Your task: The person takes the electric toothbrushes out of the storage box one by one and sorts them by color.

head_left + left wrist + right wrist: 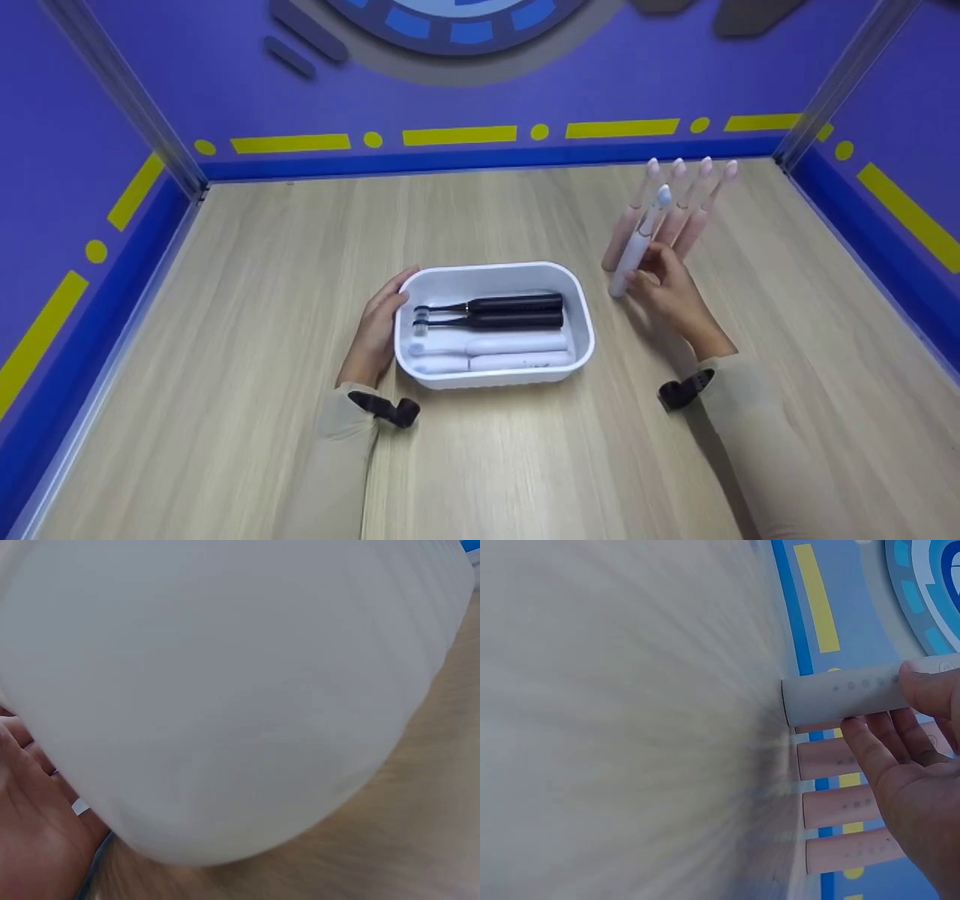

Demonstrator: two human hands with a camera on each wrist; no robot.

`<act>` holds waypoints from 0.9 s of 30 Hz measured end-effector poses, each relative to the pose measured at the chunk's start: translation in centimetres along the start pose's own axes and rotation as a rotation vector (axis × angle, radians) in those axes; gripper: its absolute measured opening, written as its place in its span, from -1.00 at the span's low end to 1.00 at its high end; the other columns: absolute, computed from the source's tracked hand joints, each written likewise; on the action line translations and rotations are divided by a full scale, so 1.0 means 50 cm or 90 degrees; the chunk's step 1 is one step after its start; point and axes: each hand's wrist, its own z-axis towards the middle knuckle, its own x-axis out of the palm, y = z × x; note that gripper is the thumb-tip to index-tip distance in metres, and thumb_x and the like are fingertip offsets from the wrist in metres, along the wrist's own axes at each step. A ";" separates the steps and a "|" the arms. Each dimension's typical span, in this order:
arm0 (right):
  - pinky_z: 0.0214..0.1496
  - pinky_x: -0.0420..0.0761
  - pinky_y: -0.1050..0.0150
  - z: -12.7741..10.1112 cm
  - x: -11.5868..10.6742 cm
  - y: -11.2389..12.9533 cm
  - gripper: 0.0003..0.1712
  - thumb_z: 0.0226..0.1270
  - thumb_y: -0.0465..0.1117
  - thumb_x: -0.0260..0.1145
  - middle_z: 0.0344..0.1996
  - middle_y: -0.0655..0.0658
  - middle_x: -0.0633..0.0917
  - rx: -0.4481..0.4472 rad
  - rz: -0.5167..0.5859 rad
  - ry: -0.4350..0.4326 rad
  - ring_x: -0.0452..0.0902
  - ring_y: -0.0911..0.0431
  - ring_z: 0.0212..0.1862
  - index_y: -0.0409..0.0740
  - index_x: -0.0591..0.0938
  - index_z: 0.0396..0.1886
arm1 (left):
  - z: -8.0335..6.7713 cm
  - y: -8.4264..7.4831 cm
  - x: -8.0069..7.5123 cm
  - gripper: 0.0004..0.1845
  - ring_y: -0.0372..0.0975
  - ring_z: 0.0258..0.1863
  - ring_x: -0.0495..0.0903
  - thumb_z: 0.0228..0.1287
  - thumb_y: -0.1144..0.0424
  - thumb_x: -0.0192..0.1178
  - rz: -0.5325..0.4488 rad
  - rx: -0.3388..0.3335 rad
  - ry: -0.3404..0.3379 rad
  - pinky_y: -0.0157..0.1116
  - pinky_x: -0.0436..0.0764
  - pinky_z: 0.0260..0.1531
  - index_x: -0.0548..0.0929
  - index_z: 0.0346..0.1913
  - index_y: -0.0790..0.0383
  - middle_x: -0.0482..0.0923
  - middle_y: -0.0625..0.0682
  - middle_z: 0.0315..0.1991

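Note:
My right hand (671, 292) pinches a white electric toothbrush (634, 259) by its handle, brush head up and slightly tilted. In the right wrist view the base of this toothbrush (840, 696) is close to the tabletop, thumb on one side and fingers on the other. Behind it stand several pink electric toothbrushes (691, 229), upright in a group. My left hand (375, 330) rests against the left end of a white plastic bin (495, 381), thumb at the rim, fingers along the outside. Inside the bin lie two black electric toothbrushes (517, 303) and two white electric toothbrushes (517, 345), heads to the left.
The bin stands on a wood-grain table (300, 240). Purple and blue panels (450, 105) with yellow marks enclose the back and sides, with metal posts (127, 90) at the corners. A black wrist camera (386, 409) is strapped over each beige sleeve.

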 end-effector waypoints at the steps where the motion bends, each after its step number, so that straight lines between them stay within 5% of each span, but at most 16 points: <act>1: 0.18 0.39 0.50 0.000 0.000 0.000 -0.46 0.33 -0.41 0.20 0.11 -0.34 0.47 0.002 0.004 0.001 0.42 0.36 0.00 -0.47 0.26 0.24 | 0.000 0.000 0.000 -0.49 -0.12 0.43 0.19 0.41 0.41 -0.25 0.001 0.001 0.004 -0.19 0.11 0.47 0.28 0.39 0.36 0.23 0.18 0.43; 17: 0.10 0.46 0.59 -0.017 -0.016 0.009 -0.34 0.30 -0.32 0.28 0.12 -0.20 0.46 -0.011 0.042 0.000 0.43 0.24 0.07 -0.37 0.24 0.33 | -0.002 0.000 0.000 -0.49 -0.12 0.42 0.21 0.41 0.39 -0.25 -0.003 -0.008 0.011 -0.18 0.14 0.46 0.29 0.40 0.32 0.23 0.16 0.43; 27: -0.06 0.55 0.59 -0.040 -0.025 0.053 -0.44 0.25 -0.41 0.30 -0.04 -0.11 0.54 -0.040 0.066 -0.085 0.51 0.23 -0.07 -0.49 0.33 0.20 | -0.002 0.000 -0.001 -0.49 -0.11 0.43 0.21 0.41 0.39 -0.25 0.001 -0.007 0.009 -0.18 0.14 0.47 0.29 0.40 0.31 0.24 0.15 0.43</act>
